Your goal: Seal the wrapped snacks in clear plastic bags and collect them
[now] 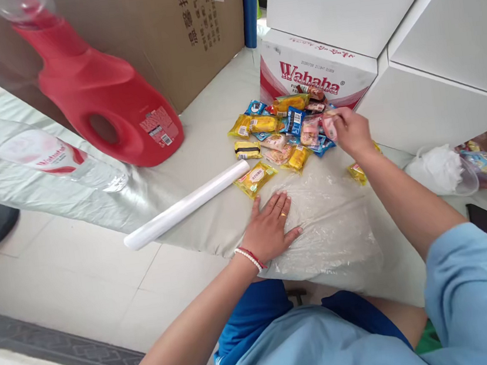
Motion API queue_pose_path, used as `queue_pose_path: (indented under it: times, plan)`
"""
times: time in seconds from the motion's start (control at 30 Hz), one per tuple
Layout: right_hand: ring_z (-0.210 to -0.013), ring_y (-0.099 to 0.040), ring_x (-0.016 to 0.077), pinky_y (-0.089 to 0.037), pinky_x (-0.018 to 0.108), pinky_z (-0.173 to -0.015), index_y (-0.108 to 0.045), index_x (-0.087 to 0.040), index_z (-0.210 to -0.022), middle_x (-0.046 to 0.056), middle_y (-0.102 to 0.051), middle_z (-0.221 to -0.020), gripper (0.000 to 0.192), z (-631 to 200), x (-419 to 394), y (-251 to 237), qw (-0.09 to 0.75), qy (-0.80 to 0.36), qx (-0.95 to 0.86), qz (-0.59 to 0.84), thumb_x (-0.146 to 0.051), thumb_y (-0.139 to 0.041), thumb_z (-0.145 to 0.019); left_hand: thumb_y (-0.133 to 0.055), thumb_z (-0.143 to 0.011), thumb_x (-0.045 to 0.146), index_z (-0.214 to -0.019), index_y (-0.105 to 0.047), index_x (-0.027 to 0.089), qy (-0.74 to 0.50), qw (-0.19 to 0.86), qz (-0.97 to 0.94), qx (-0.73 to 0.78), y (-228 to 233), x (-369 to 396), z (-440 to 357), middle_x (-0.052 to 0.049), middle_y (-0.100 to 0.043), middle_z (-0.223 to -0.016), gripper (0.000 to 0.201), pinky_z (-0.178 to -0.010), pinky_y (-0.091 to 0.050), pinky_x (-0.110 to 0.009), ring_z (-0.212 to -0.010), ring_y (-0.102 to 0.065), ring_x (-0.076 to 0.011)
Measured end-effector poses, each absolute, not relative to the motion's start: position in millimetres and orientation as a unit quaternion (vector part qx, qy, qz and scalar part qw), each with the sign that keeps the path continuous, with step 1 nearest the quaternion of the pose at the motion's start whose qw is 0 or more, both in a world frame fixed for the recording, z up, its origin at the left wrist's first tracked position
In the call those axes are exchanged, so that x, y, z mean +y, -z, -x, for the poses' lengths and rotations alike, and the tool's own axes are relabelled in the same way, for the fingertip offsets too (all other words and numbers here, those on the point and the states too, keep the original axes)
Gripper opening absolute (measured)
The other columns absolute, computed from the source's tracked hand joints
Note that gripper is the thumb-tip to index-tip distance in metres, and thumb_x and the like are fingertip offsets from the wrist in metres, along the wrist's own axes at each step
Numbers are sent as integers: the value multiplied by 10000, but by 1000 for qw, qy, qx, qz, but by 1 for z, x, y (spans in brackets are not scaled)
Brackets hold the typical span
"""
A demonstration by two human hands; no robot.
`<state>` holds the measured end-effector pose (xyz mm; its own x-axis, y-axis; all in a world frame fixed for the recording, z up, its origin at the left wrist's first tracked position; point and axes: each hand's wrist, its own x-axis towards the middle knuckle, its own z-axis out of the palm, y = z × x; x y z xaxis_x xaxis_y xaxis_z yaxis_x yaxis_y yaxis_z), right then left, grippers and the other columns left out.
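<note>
Nearest, the left hand (271,226) lies flat, fingers spread, pressing the clear plastic bag (328,225) against the desk (208,151), grasping nothing. Beyond it, the right hand (350,131) is pinched on 1 pink-wrapped snack (329,124) at the right edge of the snack pile (276,128), which lies ahead of the bag. The bag's mouth is hard to make out, and the right fingertips are partly hidden

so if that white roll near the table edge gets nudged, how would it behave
The white roll is a long cylinder, so it would probably roll. One end overhangs the table edge, so it might drop. It looks light and fairly stiff.
</note>
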<state>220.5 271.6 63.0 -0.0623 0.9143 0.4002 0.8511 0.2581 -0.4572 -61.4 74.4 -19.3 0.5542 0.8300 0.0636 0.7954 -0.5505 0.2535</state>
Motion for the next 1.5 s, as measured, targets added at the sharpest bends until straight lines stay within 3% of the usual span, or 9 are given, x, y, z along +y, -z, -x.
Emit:
queue_pose_path:
  times: [0.1,0.23,0.3,0.43,0.63,0.73,1.03,1.27,1.5]
  plan:
    - [-943,-680,249,-540,397,-853,-719,-199,-1222,80,-753,-1075,494,-232,217,-81,311,-231,-714,583,-556,-459,-1001,-284,-1033,678,-1653,-307,178,-93,93,-877,462,20,75,61,-121,-306,-1718,796,-1301,-94,-638,-1608,-246,-308]
    - [-902,-700,228,-549,363,-816,-747,-198,-1227,68,-778,-1039,537,-222,151,-82,64,-472,-743,470,-618,-580,-937,-303,-1047,631,-1648,-319,167,-88,99,-877,462,17,75,60,-130,-307,-1715,760,-1297,-93,-648,-1601,-262,-313]
    - [-980,-702,247,-548,390,-890,-748,-203,-1234,89,-773,-1111,471,-215,133,-71,26,-433,-770,468,-547,-576,-962,-281,-1065,586,-1645,-321,155,-89,101,-875,464,17,75,59,-129,-300,-1716,724,-1298,-85,-645,-1602,-263,-298]
    - [-1134,-660,302,-497,476,-1042,-745,-194,-1210,155,-718,-1217,357,-207,114,-47,111,-177,-807,552,-391,-534,-999,-247,-1084,529,-1640,-332,158,-96,100,-874,466,19,74,58,-116,-302,-1716,674,-1300,-74,-636,-1602,-268,-272]
    - [-1365,-487,366,-453,538,-1108,-522,-222,-1536,156,-569,-1507,651,-204,66,-18,45,-106,-862,494,-508,-624,-961,-265,-1078,529,-1641,-335,166,-110,86,-870,472,22,73,57,-128,-325,-1707,674,-1299,-86,-627,-1594,-290,-279]
    - [-1429,-411,381,-395,570,-1146,-518,-246,-1551,144,-512,-1569,595,-211,50,-6,39,-51,-850,522,-498,-535,-1012,-296,-1062,567,-1642,-330,147,-105,78,-870,476,21,72,57,-150,-312,-1709,716,-1297,-78,-632,-1594,-287,-298]
    - [-1164,-523,319,-433,527,-1070,-665,-228,-1383,135,-694,-1192,461,-229,61,-40,176,-83,-826,529,-447,-409,-1069,-318,-1036,646,-1652,-295,138,-85,80,-873,473,19,73,57,-156,-279,-1720,799,-1295,-59,-639,-1602,-261,-312]
    - [-1503,-337,386,-331,601,-1196,-515,-193,-1541,184,-415,-1635,636,-200,51,-21,82,-70,-850,515,-560,-492,-1022,-283,-1062,579,-1643,-321,131,-96,73,-872,474,19,72,56,-153,-306,-1710,735,-1291,-91,-647,-1599,-274,-311]
    - [-1580,-303,289,-192,611,-1273,-209,-274,-1692,112,-331,-1708,655,-193,33,8,54,-74,-846,526,-468,-367,-1087,-273,-1075,507,-1640,-331,137,-95,72,-864,490,18,67,58,-141,-306,-1709,678,-1298,-77,-634,-1597,-284,-287]
